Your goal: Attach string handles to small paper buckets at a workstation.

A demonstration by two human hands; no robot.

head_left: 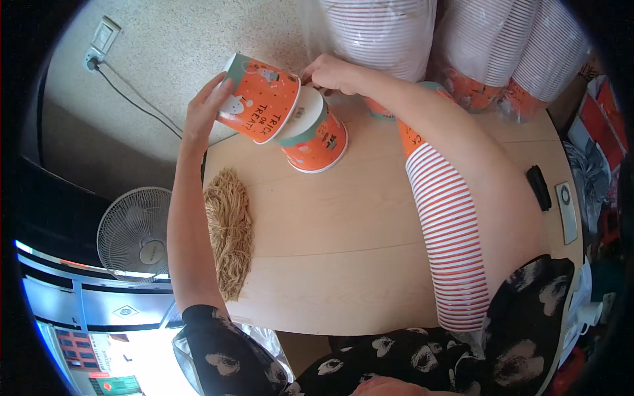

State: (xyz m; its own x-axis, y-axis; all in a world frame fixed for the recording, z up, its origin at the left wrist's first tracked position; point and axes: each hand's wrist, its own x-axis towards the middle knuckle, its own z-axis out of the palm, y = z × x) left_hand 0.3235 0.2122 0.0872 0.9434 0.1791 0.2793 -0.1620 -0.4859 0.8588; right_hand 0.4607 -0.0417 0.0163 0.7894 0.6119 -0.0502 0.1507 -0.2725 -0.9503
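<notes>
My left hand (212, 109) is closed on the side of an orange paper tub (267, 102) with a green band and printed pictures. That tub is tilted, its white rim facing right and down, against or just over a second tub. The second paper tub (318, 150), matching in colour, stands upside down on the table. My right hand (332, 74) is beyond it, fingers pinched together near its raised base; what they hold, if anything, is hidden. Below my right forearm, a long nested stack of paper tubs (449, 244) lies on its side.
A bundle of tan straw-like strands (228, 234) lies along the left of the table (330, 284). Bagged stacks of white-rimmed tubs (376, 33) stand at the back. A black object (538, 187) and a slim remote (566, 212) lie right. A fan (135, 234) stands left.
</notes>
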